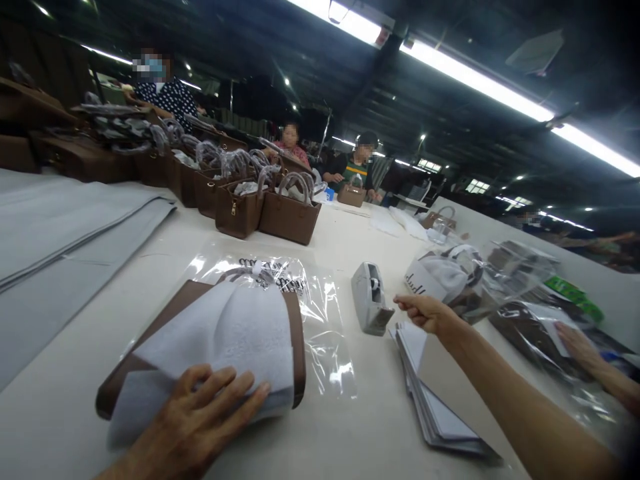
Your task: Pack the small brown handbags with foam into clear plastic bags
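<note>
My left hand lies flat with fingers spread on white tissue paper that covers a brown handbag lying in a clear plastic bag. My right hand reaches out to the right of a grey tape dispenser, fingers curled in a pinch; what it holds is too small to make out. Under my right forearm lies a stack of white paper sheets.
Rows of upright brown handbags stand at the back left. Grey sheets lie at the left. Bagged handbags sit at the right, where another person's hand rests. Several people work at the far end.
</note>
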The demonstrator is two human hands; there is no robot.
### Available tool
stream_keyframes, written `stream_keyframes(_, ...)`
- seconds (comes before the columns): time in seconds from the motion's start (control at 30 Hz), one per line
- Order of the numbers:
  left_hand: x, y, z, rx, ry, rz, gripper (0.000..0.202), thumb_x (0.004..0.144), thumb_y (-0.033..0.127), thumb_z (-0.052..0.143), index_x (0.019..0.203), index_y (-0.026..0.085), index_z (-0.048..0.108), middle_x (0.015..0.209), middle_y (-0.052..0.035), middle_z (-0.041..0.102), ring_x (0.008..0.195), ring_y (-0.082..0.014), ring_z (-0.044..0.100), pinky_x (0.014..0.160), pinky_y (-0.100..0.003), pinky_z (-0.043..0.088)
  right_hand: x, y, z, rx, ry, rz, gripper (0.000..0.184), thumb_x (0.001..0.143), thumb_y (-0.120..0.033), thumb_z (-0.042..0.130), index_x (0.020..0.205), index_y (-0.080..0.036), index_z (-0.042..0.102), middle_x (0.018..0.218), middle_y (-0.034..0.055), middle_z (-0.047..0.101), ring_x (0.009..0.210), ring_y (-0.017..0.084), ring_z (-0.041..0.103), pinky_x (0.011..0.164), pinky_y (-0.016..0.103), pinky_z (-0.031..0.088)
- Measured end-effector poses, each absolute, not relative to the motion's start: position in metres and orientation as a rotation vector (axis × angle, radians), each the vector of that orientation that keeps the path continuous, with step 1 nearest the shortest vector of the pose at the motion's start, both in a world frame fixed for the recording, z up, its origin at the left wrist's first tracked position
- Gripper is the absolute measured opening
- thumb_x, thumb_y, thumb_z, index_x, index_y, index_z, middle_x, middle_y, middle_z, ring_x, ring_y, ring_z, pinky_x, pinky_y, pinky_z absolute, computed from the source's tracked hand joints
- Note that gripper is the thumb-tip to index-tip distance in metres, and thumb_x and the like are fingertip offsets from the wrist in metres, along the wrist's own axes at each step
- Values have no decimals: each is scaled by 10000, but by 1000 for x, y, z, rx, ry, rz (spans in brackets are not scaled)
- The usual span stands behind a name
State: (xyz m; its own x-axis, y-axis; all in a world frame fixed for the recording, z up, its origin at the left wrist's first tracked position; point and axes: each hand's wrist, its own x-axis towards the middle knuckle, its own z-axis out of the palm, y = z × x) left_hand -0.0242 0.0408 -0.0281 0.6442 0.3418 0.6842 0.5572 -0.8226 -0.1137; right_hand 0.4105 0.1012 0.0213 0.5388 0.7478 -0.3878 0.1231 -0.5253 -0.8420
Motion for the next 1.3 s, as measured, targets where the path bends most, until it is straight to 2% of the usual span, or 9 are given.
stream_keyframes(0.27,-28,47,-23,-2623,-673,-879,407,896,92,294,1119,293,570,966,0,640,881,-168,544,819,-331,328,363,63,-50,-1998,-509,901,187,847,-260,524,737,-110,504,600,-54,448,424,15,343,358,133,268)
stream_keyframes(0.4,-29,43,-15,-2681,-677,-809,345,876,84,368,1106,242,571,988,-27,622,892,-179,535,791,-347,337,322,47,-21,-1769,-597,922,231,753,-297,622,674,-137,477,603,-44,457,388,2,258,321,151,148)
stream_keyframes(0.5,-29,41,-13,-2710,-705,-779,327,851,86,420,1111,228,558,1012,-37,601,888,-189,526,779,-363,340,267,31,19,-1505,-710,1203,305,633,-369,724,733,-143,546,659,-40,515,376,-20,250,338,145,168)
stream_keyframes(0.67,-34,40,-15,-2737,-661,-714,322,862,119,431,1160,203,520,1045,-44,592,892,-196,507,765,-373,330,174,8,38,-1392,-819,1565,322,636,-398,720,761,-132,589,668,-7,588,327,-29,269,322,145,115)
stream_keyframes(0.8,-36,38,-15,-2744,-681,-692,321,874,142,405,1175,202,500,1138,-51,564,905,-202,486,765,-382,329,152,5,15,-1544,-766,1589,376,589,-424,735,763,-126,586,655,0,600,318,-9,305,292,138,135)
stream_keyframes(0.93,-34,40,-5,-2777,-631,-554,261,867,173,433,1115,200,512,1387,-13,359,893,-186,466,736,-350,344,152,6,8,-1600,-822,1538,375,608,-442,712,759,-123,588,675,4,602,323,-6,317,280,137,162)
stream_keyframes(1.13,-28,53,9,-2931,-506,-480,174,894,201,404,1035,219,505,1233,16,516,808,-170,463,674,-324,340,143,-6,20,-1628,-832,1497,414,630,-408,698,895,-125,554,572,-26,556,326,18,330,287,144,224)
stream_keyframes(1.23,-28,55,9,-2952,-528,-449,122,868,229,456,969,204,519,1231,19,516,811,-169,466,678,-323,333,138,-16,21,-1607,-761,1408,551,617,-389,711,1042,-156,450,541,-51,543,329,45,346,290,158,262)
stream_keyframes(1.3,-29,55,9,-2964,-547,-417,213,834,244,508,1043,204,500,1230,14,517,820,-171,467,681,-318,329,136,-20,17,-1577,-707,1323,615,593,-376,729,1061,-184,379,623,-35,587,339,48,356,290,164,276)
